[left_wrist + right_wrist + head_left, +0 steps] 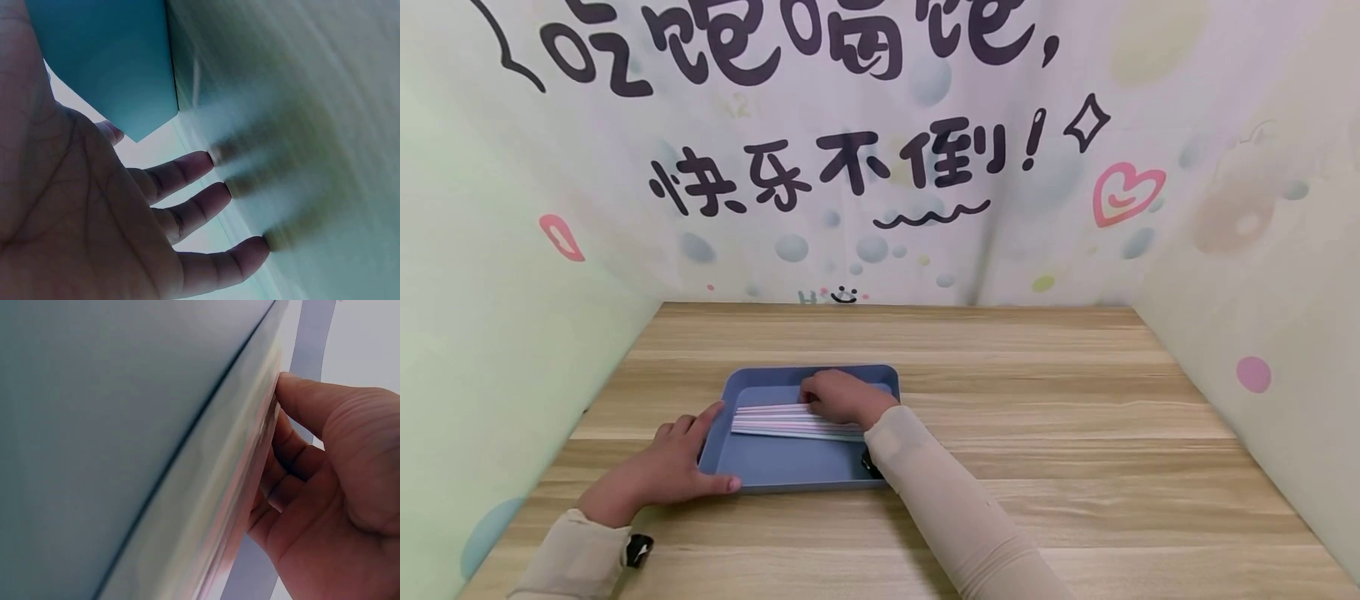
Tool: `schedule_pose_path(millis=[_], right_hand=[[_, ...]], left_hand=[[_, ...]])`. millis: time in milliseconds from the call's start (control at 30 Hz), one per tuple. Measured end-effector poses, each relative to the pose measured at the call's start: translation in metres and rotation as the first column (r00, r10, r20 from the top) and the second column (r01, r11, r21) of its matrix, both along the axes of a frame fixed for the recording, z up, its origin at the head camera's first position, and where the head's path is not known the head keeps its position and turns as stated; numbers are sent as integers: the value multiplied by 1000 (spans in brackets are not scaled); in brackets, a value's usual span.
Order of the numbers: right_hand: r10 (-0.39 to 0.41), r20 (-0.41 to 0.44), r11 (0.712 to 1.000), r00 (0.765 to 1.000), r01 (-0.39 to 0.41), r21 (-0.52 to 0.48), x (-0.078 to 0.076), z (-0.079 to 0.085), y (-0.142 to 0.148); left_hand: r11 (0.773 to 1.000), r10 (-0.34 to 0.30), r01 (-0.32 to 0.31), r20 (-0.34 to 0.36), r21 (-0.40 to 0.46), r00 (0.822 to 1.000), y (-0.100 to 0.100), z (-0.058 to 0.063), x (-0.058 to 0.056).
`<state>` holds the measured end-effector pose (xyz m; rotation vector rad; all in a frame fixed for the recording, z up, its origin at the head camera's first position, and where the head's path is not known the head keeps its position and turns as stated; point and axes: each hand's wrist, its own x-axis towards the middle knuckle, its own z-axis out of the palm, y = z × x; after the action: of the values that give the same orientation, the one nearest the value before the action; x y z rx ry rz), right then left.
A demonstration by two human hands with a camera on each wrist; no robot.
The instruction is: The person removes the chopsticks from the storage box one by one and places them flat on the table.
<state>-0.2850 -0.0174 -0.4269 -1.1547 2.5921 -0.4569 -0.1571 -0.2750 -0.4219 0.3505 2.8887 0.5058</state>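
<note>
A bundle of thin pale straws (790, 421), white with some pink, lies across the middle of a flat blue tray (790, 471). The tray stands on a wooden table (1075, 433), a little left of the centre. The straws lie side by side, nearly parallel to the front edge of the tray.

The right hand (842, 397) rests on the right end of the straws. In the right wrist view the fingers (294, 456) are bent and the thumb (312, 400) presses against the side of the bundle (244, 487), so this hand grasps the straws.

The left hand (666, 471) lies on the table at the left side of the tray. Its fingers are straight and spread; the thumb touches the front left corner and the forefinger lies along the left rim. It holds nothing, it only steadies the tray. The left wrist view shows the flat palm (75, 206) with a corner of the tray (125, 75) just beside it.

Both arms wear beige sleeves (955, 508). Behind the table hangs a pale backdrop (880, 142) with dark characters and a pink heart (1123, 193).
</note>
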Motion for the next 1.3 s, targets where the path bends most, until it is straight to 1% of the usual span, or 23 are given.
schedule_pose_path(millis=[233, 500, 667, 867, 967, 1100, 1200, 1300], right_hand=[[7, 14, 1000, 1000, -7, -15, 0, 2, 0], [21, -5, 1000, 1000, -21, -19, 1, 4, 0], [23, -8, 999, 1000, -23, -24, 0, 2, 1], [23, 10, 998, 1000, -23, -59, -2, 0, 2], [21, 19, 997, 1000, -20, -75, -2, 3, 3], [23, -11, 997, 1000, -24, -76, 0, 7, 3], [36, -40, 996, 999, -39, -77, 1, 11, 2], [43, -41, 995, 998, -46, -89, 2, 15, 3]], left_hand=[[1000, 6, -6, 8, -7, 1000, 0, 0, 0], [1000, 7, -7, 3, -7, 1000, 0, 1, 0], [1000, 9, -9, 11, -3, 1000, 1, 1, 0], [1000, 4, -4, 7, 0, 1000, 1, 1, 0], [1000, 1, -1, 3, -1, 1000, 1, 2, 0], [1000, 1, -1, 3, -8, 1000, 0, 1, 0], [1000, 6, -6, 16, -12, 1000, 0, 0, -1], [1000, 10, -10, 24, -14, 1000, 0, 0, 0]])
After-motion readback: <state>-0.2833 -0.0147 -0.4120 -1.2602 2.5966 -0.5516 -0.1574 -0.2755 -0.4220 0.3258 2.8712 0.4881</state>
